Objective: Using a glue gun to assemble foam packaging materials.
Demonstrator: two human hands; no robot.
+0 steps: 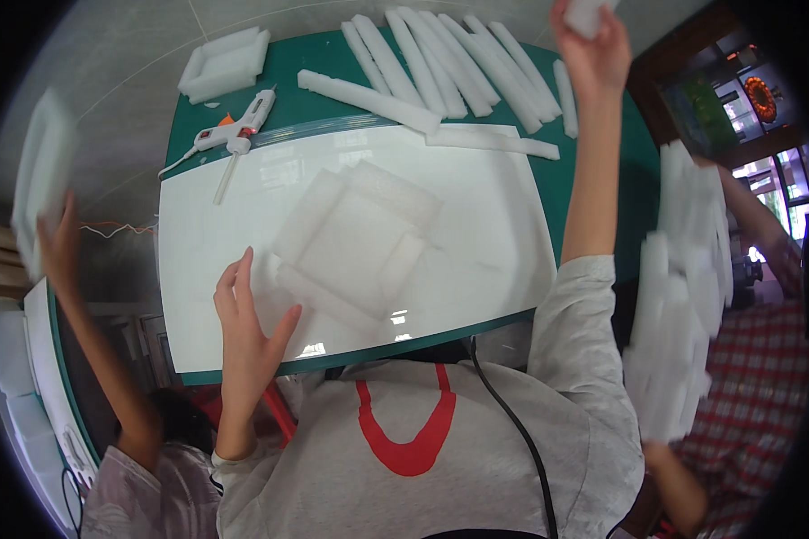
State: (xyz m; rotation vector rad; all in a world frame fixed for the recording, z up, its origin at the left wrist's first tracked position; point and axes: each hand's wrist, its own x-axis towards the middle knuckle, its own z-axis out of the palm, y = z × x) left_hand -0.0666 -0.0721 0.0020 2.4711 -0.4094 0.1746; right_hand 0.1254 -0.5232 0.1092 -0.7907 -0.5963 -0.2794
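A square frame of white foam strips (310,211), smeared by motion, is over the glossy white board (503,234) in front of me. My left hand (252,314) is by the frame's near left corner, fingers apart and nothing in them. I cannot tell whether the frame rests flat on the board. At the far right, my right hand (595,63) is raised with its fingers closed round a white foam piece (589,16), which the top edge of the picture cuts off.
Several long foam strips (413,63) lie across the green table (288,63). A white glue gun (243,126) and a finished-looking foam box (225,63) sit far left. One person's hand (58,242) lifts a foam frame at left; another person carries bundled strips (683,296) at right.
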